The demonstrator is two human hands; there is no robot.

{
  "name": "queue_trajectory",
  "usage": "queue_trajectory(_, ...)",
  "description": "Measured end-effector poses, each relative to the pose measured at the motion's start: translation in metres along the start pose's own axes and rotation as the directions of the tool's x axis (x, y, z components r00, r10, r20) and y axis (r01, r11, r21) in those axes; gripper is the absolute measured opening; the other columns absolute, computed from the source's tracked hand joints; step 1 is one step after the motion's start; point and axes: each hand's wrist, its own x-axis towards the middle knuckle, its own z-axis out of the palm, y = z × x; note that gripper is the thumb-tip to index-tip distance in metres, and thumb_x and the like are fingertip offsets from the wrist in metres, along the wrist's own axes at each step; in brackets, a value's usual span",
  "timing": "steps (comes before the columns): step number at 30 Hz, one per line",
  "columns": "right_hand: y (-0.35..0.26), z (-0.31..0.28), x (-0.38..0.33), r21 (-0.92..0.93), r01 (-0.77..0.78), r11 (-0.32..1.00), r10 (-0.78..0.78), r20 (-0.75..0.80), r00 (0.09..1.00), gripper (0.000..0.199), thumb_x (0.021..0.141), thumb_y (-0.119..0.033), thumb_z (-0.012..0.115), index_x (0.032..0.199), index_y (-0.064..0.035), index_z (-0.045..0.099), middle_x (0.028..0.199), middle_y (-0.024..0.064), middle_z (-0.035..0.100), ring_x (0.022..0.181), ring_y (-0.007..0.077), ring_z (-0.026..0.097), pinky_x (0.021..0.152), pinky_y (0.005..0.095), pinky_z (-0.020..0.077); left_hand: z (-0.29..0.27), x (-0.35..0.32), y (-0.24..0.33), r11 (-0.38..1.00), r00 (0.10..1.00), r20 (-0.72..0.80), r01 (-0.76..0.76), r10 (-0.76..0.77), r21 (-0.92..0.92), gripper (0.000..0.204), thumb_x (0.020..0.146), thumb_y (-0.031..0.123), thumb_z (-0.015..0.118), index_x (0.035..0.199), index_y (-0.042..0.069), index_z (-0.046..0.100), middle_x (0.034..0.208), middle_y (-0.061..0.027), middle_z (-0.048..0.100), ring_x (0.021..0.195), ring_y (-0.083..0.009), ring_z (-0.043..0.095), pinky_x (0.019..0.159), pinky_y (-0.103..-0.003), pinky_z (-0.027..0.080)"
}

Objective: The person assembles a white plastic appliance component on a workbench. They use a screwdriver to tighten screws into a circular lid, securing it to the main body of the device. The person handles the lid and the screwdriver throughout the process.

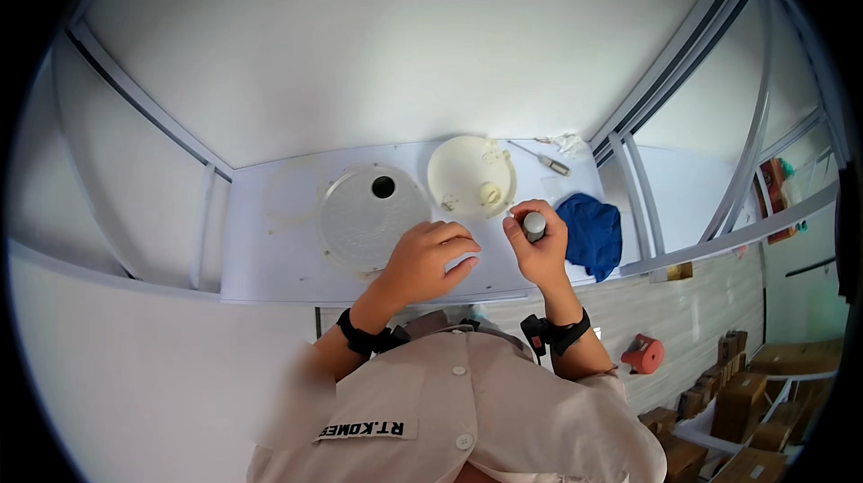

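Note:
My right hand (541, 245) is wrapped round a short dark cylinder with a rounded grey end (534, 223); its exact kind does not show. My left hand (428, 258) hovers at the near right rim of a large white round lid (360, 231). Its fingers are loosely bent, with a gap between thumb and forefinger and nothing visible in it. A round black spot or hole (384, 187) marks the far part of the lid. Beyond both hands lies a cream round disc (458, 168) with small tabs on its rim and a pale ring-shaped piece (490, 193) on it.
A screwdriver (550, 162) lies at the back right, near crumpled white tissue (568, 144). Blue cloth (591, 238) sits right of my right hand. White frame bars (638, 186) flank the white table (261, 258). A red stool (644, 354) and cardboard boxes (742, 402) stand on the floor.

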Motion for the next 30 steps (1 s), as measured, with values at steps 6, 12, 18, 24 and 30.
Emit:
queue_trajectory(6, 0.017, -0.068, 0.021, -0.046, 0.000, 0.999, 0.004, 0.087, 0.996, 0.014, 0.092, -0.005, 0.080, 0.101, -0.0044, 0.069, 0.089, 0.0013, 0.068, 0.077, 0.0092, 0.058, 0.070, 0.0253, 0.0474, 0.083, 0.039, -0.013, 0.938, 0.938, 0.023, 0.345, -0.345, 0.004, 0.013, 0.092, 0.014, 0.076, 0.103, 0.007, 0.074, 0.103, -0.0098, 0.070, 0.087, -0.0326, 0.071, 0.079, -0.043, 0.057)
queue_trajectory(12, 0.045, -0.116, 0.037, -0.038, -0.008, 0.999, 0.016, 0.213, 0.977, 0.015, 0.092, -0.005, 0.080, 0.102, -0.0041, 0.069, 0.089, 0.0014, 0.068, 0.078, 0.0096, 0.058, 0.071, 0.0256, 0.0477, 0.161, 0.036, -0.069, 0.711, 0.735, -0.094, 0.675, -0.671, 0.197, 0.018, 0.097, 0.015, 0.068, 0.113, 0.006, 0.070, 0.107, -0.0139, 0.069, 0.100, -0.0391, 0.069, 0.087, -0.049, 0.057)
queue_trajectory(18, 0.055, -0.134, 0.050, -0.044, 0.009, 0.999, 0.006, 0.315, 0.949, 0.017, 0.089, -0.003, 0.080, 0.102, -0.0037, 0.070, 0.081, 0.0020, 0.067, 0.074, 0.0090, 0.059, 0.068, 0.0251, 0.0483, 0.180, 0.047, -0.093, 0.554, 0.660, -0.077, 0.683, -0.747, 0.476, 0.017, 0.097, 0.020, 0.064, 0.103, 0.006, 0.072, 0.103, -0.0138, 0.072, 0.098, -0.0377, 0.072, 0.082, -0.050, 0.057)
queue_trajectory(24, 0.067, -0.142, 0.060, -0.044, 0.007, 0.999, 0.009, 0.349, 0.937, 0.017, 0.089, -0.003, 0.080, 0.102, -0.0037, 0.069, 0.081, 0.0026, 0.067, 0.073, 0.0091, 0.059, 0.067, 0.0258, 0.0485, 0.194, 0.058, -0.114, 0.437, 0.569, -0.085, 0.711, -0.818, 0.551, 0.016, 0.093, 0.021, 0.067, 0.100, 0.008, 0.074, 0.100, -0.0128, 0.074, 0.096, -0.0360, 0.073, 0.082, -0.050, 0.056)
queue_trajectory(30, 0.077, -0.145, 0.070, -0.074, 0.075, 0.994, -0.043, 0.366, 0.930, 0.016, 0.090, -0.006, 0.080, 0.102, -0.0036, 0.070, 0.080, 0.0035, 0.068, 0.071, 0.0115, 0.061, 0.066, 0.0270, 0.0495, 0.200, 0.067, -0.111, 0.395, 0.557, -0.133, 0.718, -0.820, 0.574, 0.013, 0.087, 0.018, 0.068, 0.095, 0.010, 0.075, 0.095, -0.0124, 0.076, 0.094, -0.0356, 0.073, 0.080, -0.050, 0.054)
